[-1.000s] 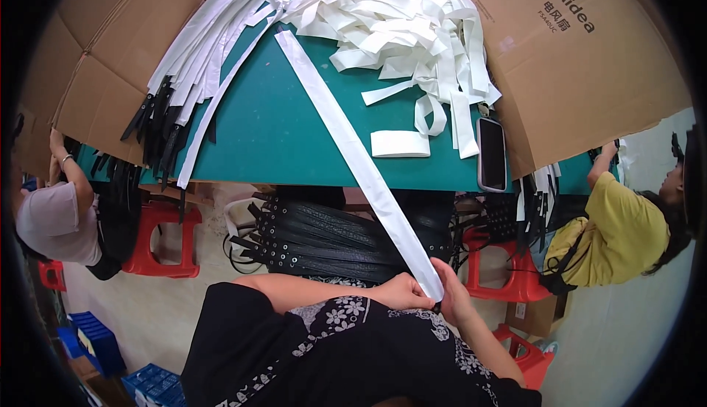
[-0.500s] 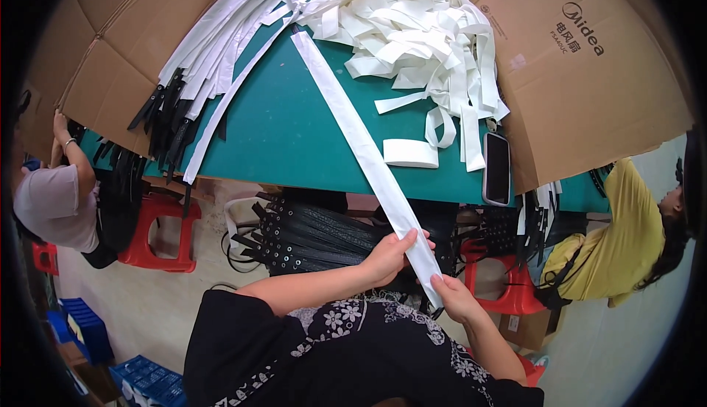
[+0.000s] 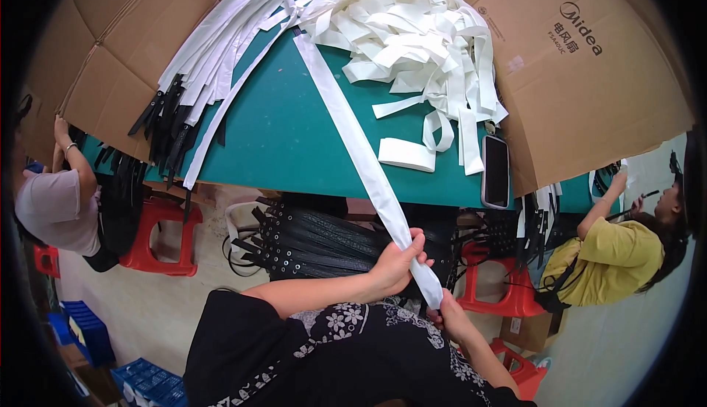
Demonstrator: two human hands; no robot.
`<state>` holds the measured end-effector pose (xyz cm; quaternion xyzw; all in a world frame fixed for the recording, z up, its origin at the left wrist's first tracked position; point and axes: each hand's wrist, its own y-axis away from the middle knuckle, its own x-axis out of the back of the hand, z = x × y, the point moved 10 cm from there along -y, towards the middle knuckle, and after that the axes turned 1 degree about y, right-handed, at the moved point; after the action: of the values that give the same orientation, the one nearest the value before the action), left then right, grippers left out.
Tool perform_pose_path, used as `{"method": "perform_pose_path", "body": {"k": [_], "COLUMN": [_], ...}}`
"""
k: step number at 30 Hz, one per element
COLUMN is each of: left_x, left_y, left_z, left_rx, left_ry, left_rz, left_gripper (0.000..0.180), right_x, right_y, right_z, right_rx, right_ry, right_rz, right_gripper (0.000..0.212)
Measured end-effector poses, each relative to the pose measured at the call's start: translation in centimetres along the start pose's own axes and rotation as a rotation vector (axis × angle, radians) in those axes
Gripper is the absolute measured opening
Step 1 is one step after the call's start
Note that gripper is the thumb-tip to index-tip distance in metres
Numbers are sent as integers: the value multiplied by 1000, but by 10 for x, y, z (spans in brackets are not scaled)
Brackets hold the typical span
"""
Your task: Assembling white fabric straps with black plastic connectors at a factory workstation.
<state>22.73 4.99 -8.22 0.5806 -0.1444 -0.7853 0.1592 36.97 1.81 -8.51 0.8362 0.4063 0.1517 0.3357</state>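
Observation:
A long white fabric strap (image 3: 345,118) runs from the far pile across the green table (image 3: 280,142) and down over its near edge to my lap. My left hand (image 3: 395,260) is closed around the strap a little above its lower end. My right hand (image 3: 449,314) pinches the strap's end just below. A heap of tangled white straps (image 3: 412,31) lies at the far right of the table. One folded white strap piece (image 3: 406,154) rests near the front edge.
A bundle of white straps with black ends (image 3: 199,75) hangs off the table's left side. Cardboard sheets (image 3: 589,61) flank the table. A phone (image 3: 495,171) lies by the right cardboard. Black studded belts (image 3: 317,237) hang under the table. Seated people work at left (image 3: 51,201) and right (image 3: 618,252). Red stools (image 3: 158,234) stand below.
My left hand has slid up the strap, away from my right hand, which still holds the end. The view has tilted slightly.

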Motion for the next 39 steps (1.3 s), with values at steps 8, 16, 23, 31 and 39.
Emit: {"method": "perform_pose_path", "body": {"k": [8, 16, 23, 31, 39], "left_x": [-55, -51, 20, 56, 29], "left_y": [37, 80, 113, 140, 72], "left_z": [29, 93, 263, 597, 653], "left_rx": [-137, -95, -166, -829, -1069], "left_ry": [-313, -707, -564, -1118, -2376], "left_rz": [-348, -602, -88, 685, 1406], "left_gripper": [22, 20, 27, 26, 44], "right_x": [-32, -193, -245, -229, -191], "right_y": [-61, -202, -225, -378, -380], "right_z": [-102, -400, -713, -807, -627], "right_rx": [127, 55, 795, 708, 861], "right_ry": [4, -339, -117, 364, 970], "right_rz": [-421, -681, -563, 149, -34], "right_gripper": [63, 32, 36, 49, 35]}}
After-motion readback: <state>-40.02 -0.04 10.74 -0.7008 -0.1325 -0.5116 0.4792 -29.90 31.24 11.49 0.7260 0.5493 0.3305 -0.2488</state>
